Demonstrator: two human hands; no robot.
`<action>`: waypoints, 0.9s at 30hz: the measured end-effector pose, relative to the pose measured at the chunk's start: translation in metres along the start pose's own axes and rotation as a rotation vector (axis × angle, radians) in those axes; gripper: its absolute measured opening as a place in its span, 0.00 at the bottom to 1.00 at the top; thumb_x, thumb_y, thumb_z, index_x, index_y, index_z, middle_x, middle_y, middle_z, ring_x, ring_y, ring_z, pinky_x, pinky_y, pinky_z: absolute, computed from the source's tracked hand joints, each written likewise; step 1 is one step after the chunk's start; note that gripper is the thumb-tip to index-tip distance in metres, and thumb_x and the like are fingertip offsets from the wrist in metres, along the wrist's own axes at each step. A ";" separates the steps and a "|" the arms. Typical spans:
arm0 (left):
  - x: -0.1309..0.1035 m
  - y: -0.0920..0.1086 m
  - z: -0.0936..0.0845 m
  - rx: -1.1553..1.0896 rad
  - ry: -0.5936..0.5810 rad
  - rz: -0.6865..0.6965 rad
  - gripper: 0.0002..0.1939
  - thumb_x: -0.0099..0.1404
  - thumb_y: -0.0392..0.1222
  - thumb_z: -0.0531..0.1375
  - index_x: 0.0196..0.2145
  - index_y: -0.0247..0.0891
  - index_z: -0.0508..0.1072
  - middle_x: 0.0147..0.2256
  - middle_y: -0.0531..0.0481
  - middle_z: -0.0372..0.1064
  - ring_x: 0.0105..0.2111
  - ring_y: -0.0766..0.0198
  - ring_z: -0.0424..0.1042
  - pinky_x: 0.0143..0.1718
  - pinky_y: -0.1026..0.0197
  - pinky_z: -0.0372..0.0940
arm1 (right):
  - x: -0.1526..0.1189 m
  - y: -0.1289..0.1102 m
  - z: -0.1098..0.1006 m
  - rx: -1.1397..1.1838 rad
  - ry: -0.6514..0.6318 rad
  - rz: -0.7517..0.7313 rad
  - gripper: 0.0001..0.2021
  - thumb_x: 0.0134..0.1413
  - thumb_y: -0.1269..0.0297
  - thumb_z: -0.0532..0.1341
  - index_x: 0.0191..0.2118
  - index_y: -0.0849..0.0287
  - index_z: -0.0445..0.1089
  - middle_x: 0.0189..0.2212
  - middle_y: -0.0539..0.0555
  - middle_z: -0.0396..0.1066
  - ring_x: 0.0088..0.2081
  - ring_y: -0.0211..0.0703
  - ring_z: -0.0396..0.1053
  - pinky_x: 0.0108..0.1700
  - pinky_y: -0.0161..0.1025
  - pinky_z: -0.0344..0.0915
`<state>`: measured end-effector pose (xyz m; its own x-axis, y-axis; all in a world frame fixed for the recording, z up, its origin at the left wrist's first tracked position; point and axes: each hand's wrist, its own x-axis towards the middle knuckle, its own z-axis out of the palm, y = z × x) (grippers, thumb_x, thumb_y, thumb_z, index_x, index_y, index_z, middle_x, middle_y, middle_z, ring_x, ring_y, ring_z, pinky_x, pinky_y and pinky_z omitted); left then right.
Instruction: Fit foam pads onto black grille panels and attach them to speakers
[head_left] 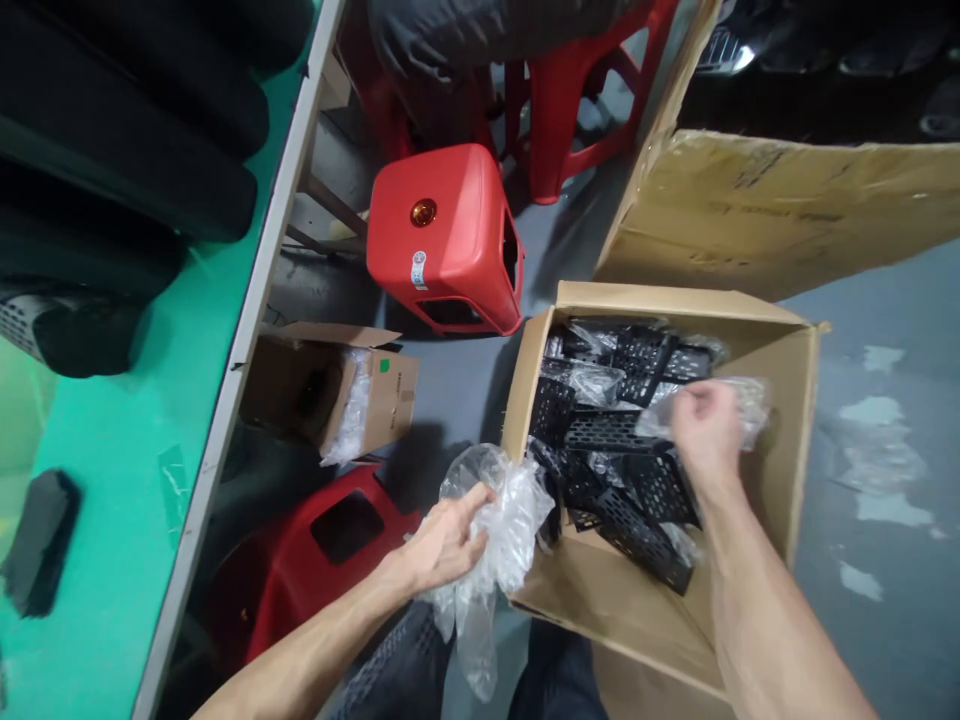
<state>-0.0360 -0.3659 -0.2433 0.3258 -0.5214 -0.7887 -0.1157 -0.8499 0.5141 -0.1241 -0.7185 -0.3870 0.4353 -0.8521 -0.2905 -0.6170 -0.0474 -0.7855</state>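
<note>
My left hand [450,540] is closed on a bunch of crumpled clear plastic bags [514,520], just outside the left wall of an open cardboard box [757,580]. Inside that box, my right hand [705,425] pinches another clear plastic bag [750,405] near the far right side. Below and left of it lie several black perforated parts [615,430], heaped loosely with more clear plastic among them. What these parts belong to cannot be made out. My right hand covers some of the heap.
A red stool [435,215] stands beyond the box, and another red stool [315,560] lies at the left. A green-topped table [202,340] carries black rolled shapes. A small carton [390,400] and a larger carton [787,210] stand nearby. A person's dark-clothed leg [465,30] shows at the top.
</note>
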 end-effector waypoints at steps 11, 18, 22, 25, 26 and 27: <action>-0.026 -0.054 0.059 -0.041 -0.078 -0.197 0.23 0.61 0.39 0.56 0.55 0.44 0.68 0.29 0.55 0.65 0.32 0.60 0.66 0.41 0.59 0.61 | 0.045 -0.009 0.201 -0.528 -0.526 -0.302 0.02 0.51 0.71 0.67 0.31 0.57 0.77 0.30 0.51 0.67 0.32 0.41 0.65 0.40 0.41 0.58; -0.038 -0.070 0.066 -0.182 -0.078 -0.180 0.15 0.59 0.39 0.57 0.46 0.40 0.71 0.26 0.58 0.60 0.25 0.66 0.58 0.32 0.62 0.56 | 0.058 -0.009 0.122 -0.646 -0.279 -0.261 0.09 0.59 0.63 0.61 0.37 0.59 0.80 0.44 0.60 0.74 0.38 0.46 0.67 0.39 0.45 0.54; -0.042 -0.069 0.061 -0.225 -0.076 -0.154 0.13 0.59 0.38 0.57 0.43 0.40 0.70 0.25 0.58 0.58 0.24 0.67 0.55 0.29 0.62 0.53 | 0.064 -0.031 0.028 -0.676 -0.005 -0.286 0.03 0.51 0.67 0.63 0.28 0.58 0.74 0.41 0.64 0.75 0.43 0.55 0.71 0.41 0.48 0.60; -0.043 -0.056 0.050 -0.224 -0.059 -0.112 0.10 0.58 0.36 0.55 0.40 0.40 0.69 0.25 0.58 0.59 0.24 0.67 0.56 0.30 0.62 0.53 | 0.051 -0.056 -0.029 -0.462 0.254 -0.459 0.06 0.42 0.71 0.61 0.24 0.53 0.64 0.43 0.65 0.75 0.50 0.59 0.73 0.42 0.49 0.65; -0.043 -0.051 0.046 -0.219 -0.048 -0.095 0.10 0.58 0.36 0.55 0.39 0.39 0.69 0.25 0.58 0.59 0.25 0.67 0.56 0.31 0.62 0.54 | 0.042 -0.063 -0.043 -0.366 0.327 -0.491 0.07 0.41 0.70 0.61 0.24 0.52 0.62 0.42 0.65 0.76 0.49 0.59 0.74 0.41 0.49 0.66; -0.044 -0.046 0.043 -0.212 -0.036 -0.080 0.10 0.59 0.36 0.55 0.39 0.39 0.69 0.25 0.58 0.59 0.25 0.67 0.56 0.31 0.62 0.54 | 0.031 -0.068 -0.053 -0.285 0.373 -0.494 0.07 0.40 0.69 0.61 0.24 0.51 0.60 0.40 0.63 0.76 0.46 0.58 0.75 0.40 0.50 0.66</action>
<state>-0.0854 -0.3071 -0.2467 0.2918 -0.4586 -0.8394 0.1099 -0.8557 0.5057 -0.1036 -0.7696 -0.3132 0.4867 -0.8155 0.3132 -0.5748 -0.5690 -0.5881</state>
